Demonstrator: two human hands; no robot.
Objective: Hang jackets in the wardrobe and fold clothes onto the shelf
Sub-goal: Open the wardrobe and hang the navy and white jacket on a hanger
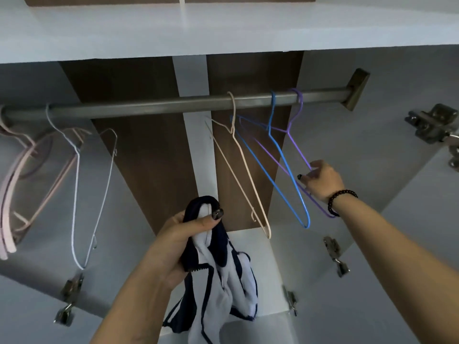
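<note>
Two hands: left hand (178, 234) grips jacket (223, 281); right hand (323, 180) pinches purple hanger (299, 150).

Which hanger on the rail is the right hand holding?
The purple hanger, rightmost on the rail. The right hand pinches its lower wire; the blue and cream hangers beside it hang untouched.
</note>
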